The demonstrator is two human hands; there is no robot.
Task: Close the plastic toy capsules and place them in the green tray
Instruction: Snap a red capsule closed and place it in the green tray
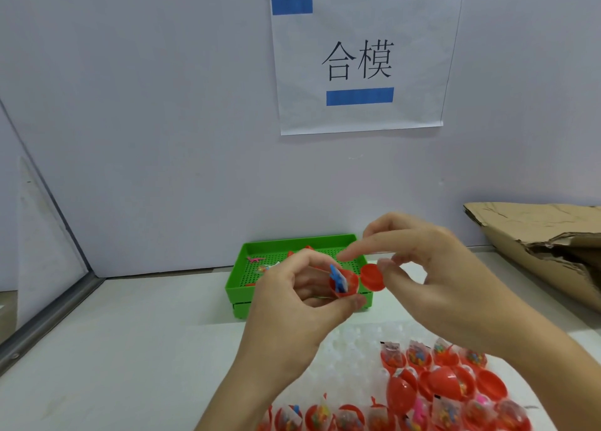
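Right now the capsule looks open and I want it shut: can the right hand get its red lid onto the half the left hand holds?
Probably yes. The right hand pinches the red lid right beside the open half in the left hand; only the blue toy sticking out might obstruct.

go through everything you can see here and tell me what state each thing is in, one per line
Capsule: open, blue toy sticking out, held by left hand.
Lid: swung aside, pinched by right hand.
Green tray: upright, a few small toys inside.
Capsules on table: mostly open, filled with toy packets.
Cardboard: torn, lying flat.
Paper sign: stuck to the wall.
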